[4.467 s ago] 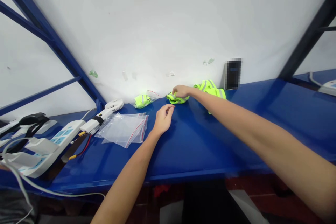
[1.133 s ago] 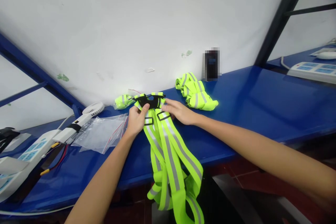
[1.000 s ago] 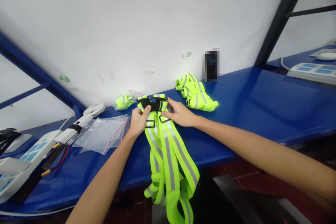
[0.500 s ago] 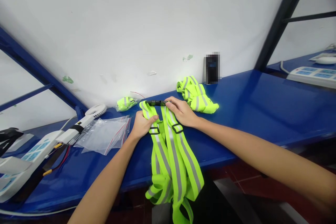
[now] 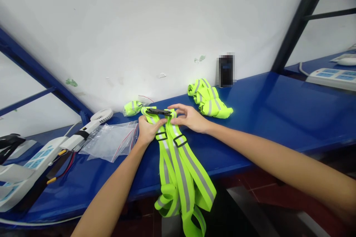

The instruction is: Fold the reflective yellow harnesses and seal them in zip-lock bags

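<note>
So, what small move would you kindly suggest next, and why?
Perhaps the right hand could slide down the held straps and gather them, since they hang past the front edge of the table while the left hand grips near the buckle.

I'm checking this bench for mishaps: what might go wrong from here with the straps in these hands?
The reflective straps hang past the blue table's front edge, so they might slide off if the left hand and right hand let go. Their lower loops bunch together and could tangle. The clear bags lie close beside the left hand, which might nudge them.
</note>
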The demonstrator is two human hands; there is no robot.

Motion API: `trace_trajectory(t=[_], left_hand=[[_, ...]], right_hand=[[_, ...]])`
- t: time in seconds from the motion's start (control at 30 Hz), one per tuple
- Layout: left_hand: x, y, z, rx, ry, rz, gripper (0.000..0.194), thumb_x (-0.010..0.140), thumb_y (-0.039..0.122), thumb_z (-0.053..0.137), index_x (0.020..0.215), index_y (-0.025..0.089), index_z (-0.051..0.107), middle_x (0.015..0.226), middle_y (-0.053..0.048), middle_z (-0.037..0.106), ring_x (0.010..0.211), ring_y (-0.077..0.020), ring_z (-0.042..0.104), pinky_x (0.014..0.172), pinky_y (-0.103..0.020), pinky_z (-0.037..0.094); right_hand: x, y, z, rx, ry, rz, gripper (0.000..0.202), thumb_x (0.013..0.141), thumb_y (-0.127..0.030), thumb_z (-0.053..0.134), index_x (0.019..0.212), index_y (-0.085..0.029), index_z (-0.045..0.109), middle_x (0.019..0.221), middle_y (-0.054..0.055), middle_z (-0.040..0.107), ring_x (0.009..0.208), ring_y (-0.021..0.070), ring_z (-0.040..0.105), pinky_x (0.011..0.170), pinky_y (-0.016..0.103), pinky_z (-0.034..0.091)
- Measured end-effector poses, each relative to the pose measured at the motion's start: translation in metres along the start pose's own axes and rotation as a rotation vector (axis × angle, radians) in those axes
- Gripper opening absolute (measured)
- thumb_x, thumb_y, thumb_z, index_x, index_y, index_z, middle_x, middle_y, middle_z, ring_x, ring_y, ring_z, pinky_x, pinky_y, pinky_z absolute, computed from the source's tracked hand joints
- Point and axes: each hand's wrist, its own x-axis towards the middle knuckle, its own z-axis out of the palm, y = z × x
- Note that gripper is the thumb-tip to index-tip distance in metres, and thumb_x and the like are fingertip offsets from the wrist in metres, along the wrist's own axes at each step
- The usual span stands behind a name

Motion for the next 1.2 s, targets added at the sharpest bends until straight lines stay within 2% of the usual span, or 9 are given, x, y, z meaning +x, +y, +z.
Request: trace_trajectory(t=[0.13, 0.27, 0.37, 0.47, 0.67, 0.77, 0.9, 1.03, 1.2], left_hand=[[0.001, 0.003, 0.000, -0.016, -0.013, 0.013, 0.034, 0.057, 0.039, 0.084, 0.066, 0.012, 0.065, 0.062, -0.003, 0.063, 0.056, -0.0131, 0.054, 0.054, -0.024, 0.046], [0.001, 0.001, 0.004, -0.069, -0.142, 0.028, 0.044, 0.064, 0.051, 0.080, 0.085, 0.013, 0.071, 0.085, -0.009, 0.072, 0.081, -0.0221, 0.066, 0.075, -0.030, 0.053], [-0.001, -0.001, 0.007, -0.184, -0.322, -0.061, 0.054, 0.071, 0.066, 0.068, 0.084, 0.013, 0.071, 0.083, -0.010, 0.072, 0.079, -0.0242, 0.067, 0.071, -0.031, 0.053], [-0.004, -0.002, 0.010, -0.358, -0.456, -0.196, 0.052, 0.074, 0.062, 0.066, 0.087, 0.012, 0.072, 0.081, -0.010, 0.072, 0.070, -0.0237, 0.067, 0.060, -0.030, 0.051], [-0.003, 0.001, 0.014, -0.458, -0.365, -0.333, 0.034, 0.083, 0.042, 0.060, 0.087, 0.011, 0.073, 0.083, -0.010, 0.073, 0.071, -0.0217, 0.068, 0.064, -0.029, 0.052], [-0.003, 0.004, 0.015, -0.454, -0.357, -0.356, 0.034, 0.085, 0.044, 0.062, 0.089, 0.011, 0.072, 0.088, -0.011, 0.073, 0.074, -0.0212, 0.069, 0.065, -0.028, 0.052], [-0.003, 0.008, 0.016, -0.487, -0.341, -0.403, 0.034, 0.079, 0.045, 0.069, 0.082, 0.011, 0.070, 0.080, -0.009, 0.073, 0.068, -0.0190, 0.068, 0.063, -0.027, 0.052], [-0.002, 0.007, 0.015, -0.463, -0.315, -0.468, 0.032, 0.075, 0.044, 0.074, 0.076, 0.012, 0.066, 0.064, -0.004, 0.068, 0.052, -0.0142, 0.061, 0.054, -0.025, 0.049], [-0.001, 0.007, 0.015, -0.396, -0.318, -0.425, 0.028, 0.075, 0.039, 0.073, 0.070, 0.014, 0.061, 0.059, 0.000, 0.062, 0.048, -0.0096, 0.054, 0.050, -0.021, 0.043]], right_hand=[[0.000, 0.001, -0.003, 0.033, -0.027, 0.013, 0.059, 0.068, -0.024, 0.079, 0.123, -0.022, 0.058, 0.090, 0.000, 0.062, 0.078, 0.0130, 0.061, 0.068, 0.025, 0.052], [0.002, 0.007, -0.004, 0.103, 0.087, 0.062, 0.063, 0.068, -0.020, 0.076, 0.128, -0.024, 0.056, 0.088, 0.000, 0.066, 0.070, 0.0124, 0.060, 0.062, 0.024, 0.050], [0.005, 0.011, -0.006, 0.089, 0.248, 0.001, 0.058, 0.067, -0.022, 0.076, 0.124, -0.019, 0.061, 0.086, 0.002, 0.068, 0.073, 0.0142, 0.061, 0.070, 0.028, 0.051], [0.007, 0.011, -0.009, 0.064, 0.406, -0.107, 0.059, 0.065, -0.026, 0.078, 0.121, -0.016, 0.063, 0.083, 0.001, 0.066, 0.081, 0.0167, 0.062, 0.078, 0.031, 0.051], [0.006, 0.006, -0.007, 0.038, 0.534, -0.123, 0.067, 0.062, -0.022, 0.077, 0.126, -0.013, 0.061, 0.076, -0.002, 0.061, 0.069, 0.0138, 0.058, 0.070, 0.029, 0.049], [0.006, 0.007, -0.004, 0.219, 0.482, -0.003, 0.059, 0.059, -0.021, 0.079, 0.117, -0.014, 0.065, 0.077, 0.000, 0.066, 0.071, 0.0153, 0.061, 0.072, 0.029, 0.050], [0.005, 0.008, 0.001, 0.419, 0.242, 0.160, 0.026, 0.067, -0.029, 0.077, 0.086, -0.013, 0.070, 0.072, 0.005, 0.070, 0.066, 0.0177, 0.064, 0.066, 0.030, 0.051], [0.003, 0.007, 0.006, 0.436, 0.128, 0.180, 0.025, 0.072, -0.035, 0.076, 0.086, -0.015, 0.069, 0.069, 0.004, 0.071, 0.060, 0.0174, 0.064, 0.063, 0.031, 0.052], [0.002, 0.005, 0.006, 0.440, 0.102, 0.208, 0.028, 0.069, -0.036, 0.079, 0.081, -0.013, 0.068, 0.073, 0.007, 0.072, 0.062, 0.0173, 0.065, 0.064, 0.031, 0.053]])
